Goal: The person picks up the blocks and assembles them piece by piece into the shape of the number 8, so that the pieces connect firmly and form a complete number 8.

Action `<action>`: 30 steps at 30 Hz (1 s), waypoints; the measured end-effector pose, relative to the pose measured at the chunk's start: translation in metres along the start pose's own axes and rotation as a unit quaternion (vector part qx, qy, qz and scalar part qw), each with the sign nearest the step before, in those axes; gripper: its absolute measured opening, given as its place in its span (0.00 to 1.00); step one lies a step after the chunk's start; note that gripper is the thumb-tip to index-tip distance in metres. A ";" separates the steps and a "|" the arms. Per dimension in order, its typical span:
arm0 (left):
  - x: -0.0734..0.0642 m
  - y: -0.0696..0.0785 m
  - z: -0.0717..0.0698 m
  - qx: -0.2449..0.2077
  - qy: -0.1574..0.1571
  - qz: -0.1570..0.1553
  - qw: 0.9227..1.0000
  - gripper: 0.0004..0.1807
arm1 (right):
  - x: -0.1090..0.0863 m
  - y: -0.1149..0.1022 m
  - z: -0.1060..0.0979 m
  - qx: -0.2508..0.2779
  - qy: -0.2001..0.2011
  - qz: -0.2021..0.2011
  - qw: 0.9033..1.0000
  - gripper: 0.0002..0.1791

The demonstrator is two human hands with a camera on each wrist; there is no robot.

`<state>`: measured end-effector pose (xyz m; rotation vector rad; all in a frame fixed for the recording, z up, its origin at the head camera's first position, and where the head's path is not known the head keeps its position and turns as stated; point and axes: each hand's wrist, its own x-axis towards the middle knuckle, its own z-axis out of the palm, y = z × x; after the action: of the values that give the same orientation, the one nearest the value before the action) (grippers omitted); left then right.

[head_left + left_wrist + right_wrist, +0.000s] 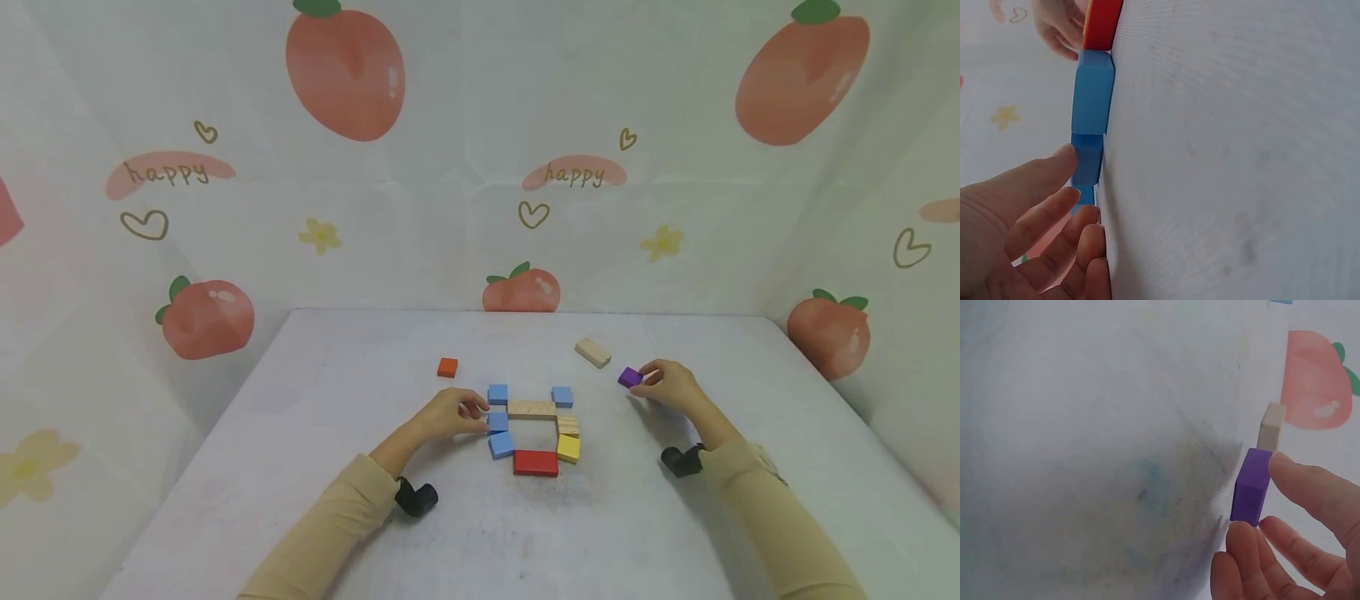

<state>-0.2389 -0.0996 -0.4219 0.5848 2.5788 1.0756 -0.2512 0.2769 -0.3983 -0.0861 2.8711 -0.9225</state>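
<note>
In the head view my right hand (670, 387) is at a small purple block (630, 377) at the right of the table. The right wrist view shows the purple block (1251, 487) pinched between thumb and fingertips. My left hand (450, 414) rests at the left side of a block outline, its fingers loosely bent. Its thumb touches or nearly touches the middle blue block (498, 423); the left wrist view shows no grip around that block (1089, 164). Blue blocks also stand above (498, 394) and below (502, 445) it.
The outline also has a long wooden block (532, 409), a blue block (562, 397), a small wooden block (567, 426), a yellow block (568, 449) and a red block (536, 463). Farther back lie an orange block (447, 367) and a plain wooden block (593, 352).
</note>
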 end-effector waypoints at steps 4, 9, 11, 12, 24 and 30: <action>0.000 0.000 0.000 0.001 0.001 -0.002 1.000 0.15 | 0.002 0.001 0.001 0.007 0.000 0.007 1.000 0.27; -0.002 0.001 0.002 0.007 0.002 0.000 1.000 0.15 | 0.004 0.003 0.002 0.004 0.003 0.009 1.000 0.27; -0.002 0.001 0.002 0.006 0.003 0.000 1.000 0.15 | 0.004 0.004 0.002 0.002 0.003 0.011 1.000 0.27; -0.002 0.001 0.002 0.006 0.003 -0.001 1.000 0.15 | 0.005 0.004 0.002 0.001 0.003 0.012 1.000 0.27; -0.002 0.001 0.003 0.005 0.007 0.001 1.000 0.14 | 0.008 0.003 0.002 0.003 -0.003 0.027 1.000 0.26; -0.002 0.002 0.001 0.006 0.005 0.006 1.000 0.14 | 0.010 0.006 0.002 0.004 0.003 0.019 1.000 0.26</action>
<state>-0.2361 -0.0990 -0.4213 0.5989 2.5951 1.0704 -0.2610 0.2794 -0.4042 -0.0274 2.8629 -0.9278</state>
